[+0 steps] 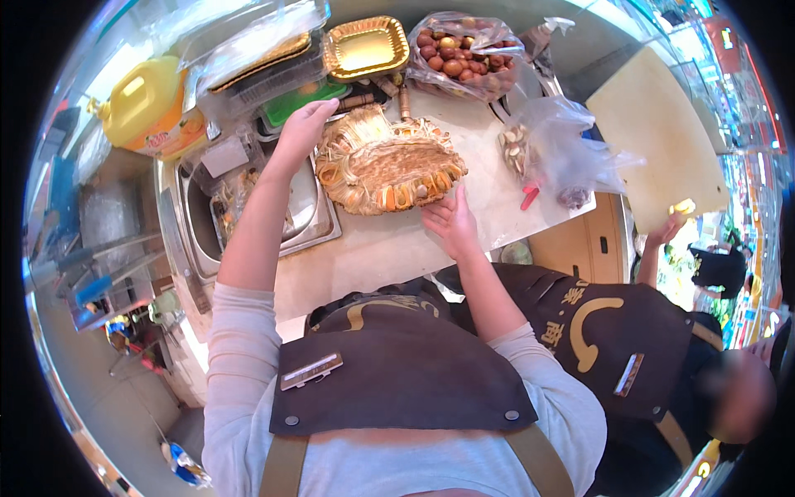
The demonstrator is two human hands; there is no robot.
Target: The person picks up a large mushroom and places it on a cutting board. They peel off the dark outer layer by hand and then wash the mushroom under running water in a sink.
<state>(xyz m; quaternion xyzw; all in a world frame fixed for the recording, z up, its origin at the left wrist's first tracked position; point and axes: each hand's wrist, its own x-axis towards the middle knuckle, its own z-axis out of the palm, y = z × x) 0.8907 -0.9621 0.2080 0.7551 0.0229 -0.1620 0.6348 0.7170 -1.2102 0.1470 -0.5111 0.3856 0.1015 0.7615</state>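
Observation:
A large cut piece of jackfruit [397, 163], with orange pods and pale fibres around a brown core, sits in front of me on the counter. At its upper left is my left hand [308, 133], with its fingertips close to a wooden handle [356, 102]; whether it grips the fruit or the handle is hard to see. My right hand [452, 220] is at the lower right edge of the fruit, palm turned up and fingers apart. Its fingertips are at the rind, and any contact is unclear. Another wooden handle [405, 102] points out behind the fruit.
A steel sink [332, 227] lies left, beside a yellow jug [143, 102]. Gold trays [367, 46] and a bag of round brown fruit [466, 56] stand behind. Rightward are plastic bags [559, 140], a red-handled tool [529, 197], a cutting board [658, 136] and a co-worker's hand [666, 230].

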